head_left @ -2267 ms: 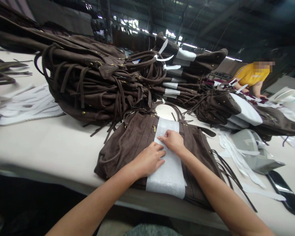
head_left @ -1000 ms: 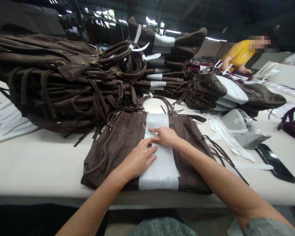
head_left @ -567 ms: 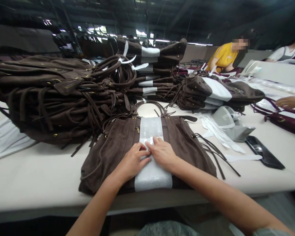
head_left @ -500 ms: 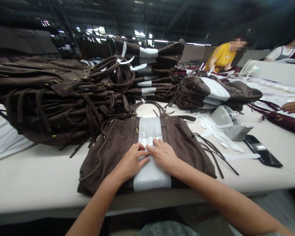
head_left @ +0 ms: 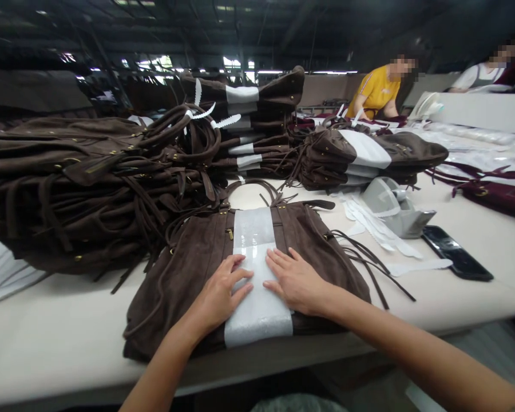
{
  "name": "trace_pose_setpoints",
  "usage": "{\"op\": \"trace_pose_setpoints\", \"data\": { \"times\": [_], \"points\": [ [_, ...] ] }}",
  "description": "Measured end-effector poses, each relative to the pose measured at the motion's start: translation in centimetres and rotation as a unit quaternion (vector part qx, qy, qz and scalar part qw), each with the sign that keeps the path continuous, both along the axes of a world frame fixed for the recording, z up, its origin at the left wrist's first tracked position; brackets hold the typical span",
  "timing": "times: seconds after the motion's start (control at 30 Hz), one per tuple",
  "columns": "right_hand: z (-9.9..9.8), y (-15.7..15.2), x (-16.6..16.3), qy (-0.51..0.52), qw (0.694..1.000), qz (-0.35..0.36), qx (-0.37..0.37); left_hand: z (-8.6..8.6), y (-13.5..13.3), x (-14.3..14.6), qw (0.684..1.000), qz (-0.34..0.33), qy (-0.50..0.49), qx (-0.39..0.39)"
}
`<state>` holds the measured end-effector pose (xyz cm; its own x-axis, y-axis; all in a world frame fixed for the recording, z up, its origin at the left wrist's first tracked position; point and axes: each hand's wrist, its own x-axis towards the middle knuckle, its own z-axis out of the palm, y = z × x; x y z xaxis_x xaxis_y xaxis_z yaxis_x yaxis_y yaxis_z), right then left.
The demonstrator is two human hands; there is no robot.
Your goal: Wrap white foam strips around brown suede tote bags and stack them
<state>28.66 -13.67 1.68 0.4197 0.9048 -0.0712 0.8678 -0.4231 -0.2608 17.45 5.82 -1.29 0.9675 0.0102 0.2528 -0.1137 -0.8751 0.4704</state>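
A brown suede bag (head_left: 189,269) lies flat on the pale table (head_left: 68,337) in front of me, with a white foam strip (head_left: 257,309) wrapped down its middle. My left hand (head_left: 221,292) lies flat on the bag and the strip's left edge, fingers stretched out. On the strip's right edge my right hand (head_left: 294,280) presses down flat, fingers spread. Neither hand holds anything.
A tall pile of brown bags (head_left: 81,183) fills the left; more foam-wrapped bags (head_left: 364,151) are stacked behind. White foam strips (head_left: 373,223), a grey holder (head_left: 397,209) and a black phone (head_left: 455,252) lie right. Dark red bags (head_left: 498,194) at far right. Two people sit at the back.
Both hands slid toward me along the foam strip and drew slightly apart, fingers flattening out. The view swung right, and another person's hand at the far right is gone.
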Motion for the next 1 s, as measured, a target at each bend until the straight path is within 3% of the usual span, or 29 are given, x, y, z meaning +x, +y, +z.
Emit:
{"op": "trace_pose_setpoints", "data": {
  "times": [0.2, 0.37, 0.43, 0.6, 0.8, 1.0],
  "points": [
    [1.5, -3.4, -1.7, 0.068, 0.995, 0.024, 0.063, 0.2, 0.0, 0.0, 1.000, -0.018, 0.021, 0.000],
    [2.2, -3.3, 0.7, 0.038, 0.990, 0.025, 0.137, 0.5, -0.1, 0.0, 0.999, -0.027, 0.027, 0.003],
    [1.8, -2.0, 2.0, -0.003, 0.993, 0.026, 0.117, 0.5, -0.1, 0.0, 0.999, -0.030, 0.031, 0.006],
    [0.1, 0.9, 4.3, -0.006, 0.999, 0.039, -0.015, 0.4, 0.0, 0.0, 0.999, -0.029, 0.034, 0.010],
    [-1.1, 1.5, 5.2, -0.046, 0.997, 0.053, 0.027, 0.2, 0.0, 0.2, 0.999, -0.032, 0.027, 0.008],
    [0.3, -0.3, 2.1, 0.013, 0.994, 0.077, 0.076, 0.3, -0.1, 0.2, 0.999, -0.025, 0.020, 0.010]
  ]
}}
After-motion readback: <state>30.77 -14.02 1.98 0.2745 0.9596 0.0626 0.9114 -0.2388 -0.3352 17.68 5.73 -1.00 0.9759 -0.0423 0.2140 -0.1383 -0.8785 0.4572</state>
